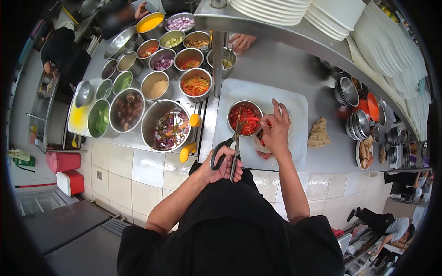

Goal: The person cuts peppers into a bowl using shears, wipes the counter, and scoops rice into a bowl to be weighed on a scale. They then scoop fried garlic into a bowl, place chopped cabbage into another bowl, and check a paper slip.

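Observation:
Black-handled scissors point(236, 152) are in my left hand point(224, 164), fingers wrapped through the handles and blades pointing up over a steel bowl point(245, 102) of cut red chili pieces. My right hand point(277, 131) pinches a red chili point(253, 119) by one end, with its other fingers raised. The chili reaches over the bowl's right rim, close to the blades. Under my right hand, partly hidden, lies a clear plastic bag point(263, 149) with more red chilies. Bowl and bag are on a white cutting board point(298, 108).
Several steel containers point(162, 87) of cut vegetables stand on the left, beside a large pot point(146, 126). Stacked plates point(276, 9) fill the overhead shelf point(258, 23). A crumpled cloth point(318, 133) and stacked bowls point(359, 126) lie right. Another person's hand point(242, 42) shows beyond the shelf post.

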`<state>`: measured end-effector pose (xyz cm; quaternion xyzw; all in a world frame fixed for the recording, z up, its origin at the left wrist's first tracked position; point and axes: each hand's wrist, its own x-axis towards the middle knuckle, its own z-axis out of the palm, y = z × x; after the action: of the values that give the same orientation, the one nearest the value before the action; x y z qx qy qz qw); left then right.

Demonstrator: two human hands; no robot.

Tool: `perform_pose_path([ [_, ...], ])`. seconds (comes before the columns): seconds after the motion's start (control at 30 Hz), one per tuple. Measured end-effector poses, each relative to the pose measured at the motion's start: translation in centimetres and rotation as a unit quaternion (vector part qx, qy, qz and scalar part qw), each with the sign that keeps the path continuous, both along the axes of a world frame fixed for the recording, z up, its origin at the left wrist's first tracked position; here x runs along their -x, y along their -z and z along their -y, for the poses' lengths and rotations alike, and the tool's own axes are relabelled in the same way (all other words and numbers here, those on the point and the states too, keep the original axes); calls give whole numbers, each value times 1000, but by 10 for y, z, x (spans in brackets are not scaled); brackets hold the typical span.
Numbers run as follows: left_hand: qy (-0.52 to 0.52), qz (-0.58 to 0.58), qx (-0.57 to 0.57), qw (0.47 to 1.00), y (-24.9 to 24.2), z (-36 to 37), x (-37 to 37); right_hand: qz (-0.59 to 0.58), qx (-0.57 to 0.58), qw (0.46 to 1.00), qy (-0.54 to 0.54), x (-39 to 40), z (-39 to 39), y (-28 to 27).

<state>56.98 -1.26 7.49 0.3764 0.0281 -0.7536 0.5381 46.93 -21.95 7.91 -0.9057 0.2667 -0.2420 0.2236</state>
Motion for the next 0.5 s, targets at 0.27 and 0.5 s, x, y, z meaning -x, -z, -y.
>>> perform_pose_path([
  [0.27,-69,106,-69,990,-11,9,7,1,-21,1000,-4,3,-5,2],
  [0.5,-4,4,-23,1000,-7,7,4,6,-24,1000,-6,5,-2,-1],
])
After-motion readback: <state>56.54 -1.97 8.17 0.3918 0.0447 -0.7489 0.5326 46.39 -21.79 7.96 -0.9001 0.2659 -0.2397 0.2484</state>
